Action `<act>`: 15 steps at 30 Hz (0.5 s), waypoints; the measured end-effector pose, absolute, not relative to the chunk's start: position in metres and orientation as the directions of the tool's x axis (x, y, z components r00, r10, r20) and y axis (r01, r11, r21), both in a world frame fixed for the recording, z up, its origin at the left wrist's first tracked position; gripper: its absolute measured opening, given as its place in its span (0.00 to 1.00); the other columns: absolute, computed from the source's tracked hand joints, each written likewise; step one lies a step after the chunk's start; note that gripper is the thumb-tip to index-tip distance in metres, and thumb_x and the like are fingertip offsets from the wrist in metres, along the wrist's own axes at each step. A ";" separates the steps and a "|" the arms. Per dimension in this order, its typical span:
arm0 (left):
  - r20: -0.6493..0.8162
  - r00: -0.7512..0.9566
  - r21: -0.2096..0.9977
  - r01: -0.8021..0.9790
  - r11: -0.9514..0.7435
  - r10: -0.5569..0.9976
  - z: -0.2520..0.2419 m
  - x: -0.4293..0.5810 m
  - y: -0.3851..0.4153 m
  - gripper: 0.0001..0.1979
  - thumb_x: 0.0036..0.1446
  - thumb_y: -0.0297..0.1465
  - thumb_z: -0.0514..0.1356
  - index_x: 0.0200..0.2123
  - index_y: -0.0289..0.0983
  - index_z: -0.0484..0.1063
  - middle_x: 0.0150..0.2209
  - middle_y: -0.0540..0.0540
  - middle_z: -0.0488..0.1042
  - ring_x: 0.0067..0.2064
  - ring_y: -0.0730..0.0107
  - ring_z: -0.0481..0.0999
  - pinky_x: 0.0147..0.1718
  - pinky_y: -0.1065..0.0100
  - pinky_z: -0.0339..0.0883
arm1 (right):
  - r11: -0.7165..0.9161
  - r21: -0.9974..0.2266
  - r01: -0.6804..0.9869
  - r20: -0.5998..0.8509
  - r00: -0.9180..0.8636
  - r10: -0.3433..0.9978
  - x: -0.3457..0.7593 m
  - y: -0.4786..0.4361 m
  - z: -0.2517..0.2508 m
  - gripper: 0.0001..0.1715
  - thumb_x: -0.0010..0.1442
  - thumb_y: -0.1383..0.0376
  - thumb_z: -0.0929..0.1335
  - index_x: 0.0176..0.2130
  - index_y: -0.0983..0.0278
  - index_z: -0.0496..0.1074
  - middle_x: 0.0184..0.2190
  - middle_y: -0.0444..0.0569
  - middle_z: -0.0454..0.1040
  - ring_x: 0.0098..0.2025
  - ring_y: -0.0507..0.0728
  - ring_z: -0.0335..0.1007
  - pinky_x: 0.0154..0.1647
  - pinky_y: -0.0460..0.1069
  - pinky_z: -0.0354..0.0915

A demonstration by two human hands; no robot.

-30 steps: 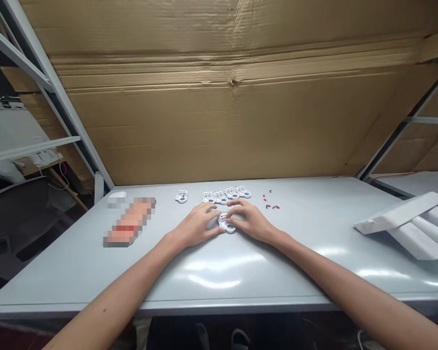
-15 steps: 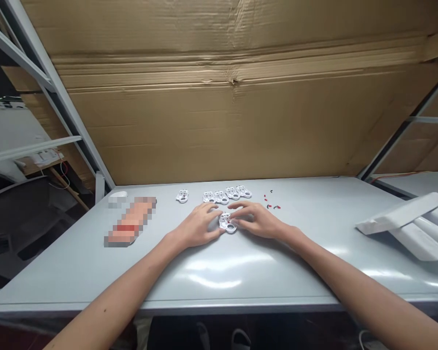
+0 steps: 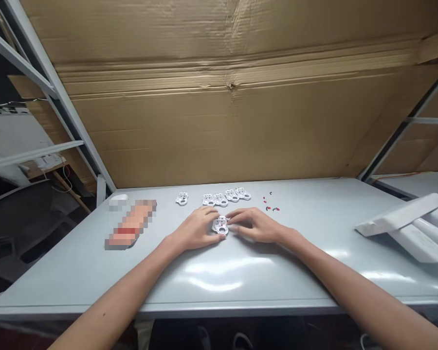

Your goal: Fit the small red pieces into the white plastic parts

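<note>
A small white plastic piece (image 3: 220, 224), rounded with a ring-like hole at its near end and a tiny reddish spot in the middle, lies on the table between my hands. My left hand (image 3: 200, 227) curls around its left side, fingers at the far edge and thumb at the near edge. From the right, the bent index finger and thumb of my right hand (image 3: 255, 224) meet the piece's right edge. Farther back, several similar white pieces (image 3: 221, 199) sit in a row, and another white piece (image 3: 182, 198) lies apart to the left.
Several tiny red and black bits (image 3: 272, 208) are scattered right of the row. A blurred orange-red item (image 3: 133, 223) and a white object (image 3: 118, 200) lie on the left. White long parts (image 3: 409, 223) are stacked at right. Behind the table (image 3: 219, 272) stands a cardboard wall (image 3: 219, 131).
The white piece has shifted slightly left and turned a little, closer into my left hand. My right fingertips have drawn from over its middle to its right edge.
</note>
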State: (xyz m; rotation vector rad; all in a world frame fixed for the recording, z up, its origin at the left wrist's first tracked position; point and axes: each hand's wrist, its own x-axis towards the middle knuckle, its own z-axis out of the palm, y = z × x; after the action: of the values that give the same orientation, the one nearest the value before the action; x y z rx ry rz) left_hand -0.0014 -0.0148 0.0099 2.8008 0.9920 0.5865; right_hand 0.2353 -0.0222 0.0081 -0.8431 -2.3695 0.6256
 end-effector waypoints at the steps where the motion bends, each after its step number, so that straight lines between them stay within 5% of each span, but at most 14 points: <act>1: 0.320 0.709 0.216 0.591 -0.777 0.628 0.011 -0.005 -0.013 0.17 0.57 0.41 0.64 0.44 0.36 0.74 0.53 0.38 0.72 0.56 0.52 0.69 0.54 0.57 0.66 | 0.690 -0.583 0.429 0.342 -0.641 0.687 0.236 -0.021 0.007 0.14 0.62 0.64 0.67 0.45 0.58 0.80 0.51 0.51 0.78 0.50 0.62 0.75 0.51 0.56 0.68; 15: 0.299 0.454 0.207 0.828 -0.522 0.839 0.016 -0.065 0.070 0.32 0.56 0.50 0.56 0.56 0.35 0.68 0.62 0.34 0.62 0.63 0.46 0.63 0.60 0.52 0.59 | 0.672 -0.556 0.489 0.349 -0.596 0.723 0.238 -0.016 0.007 0.12 0.63 0.64 0.65 0.38 0.60 0.79 0.41 0.49 0.80 0.43 0.59 0.74 0.47 0.53 0.67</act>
State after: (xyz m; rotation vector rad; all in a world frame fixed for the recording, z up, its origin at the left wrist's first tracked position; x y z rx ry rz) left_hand -0.0649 0.0696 0.0157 2.6516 1.5202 0.5734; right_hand 0.2377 -0.0162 0.0066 -0.9334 -2.3266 0.5525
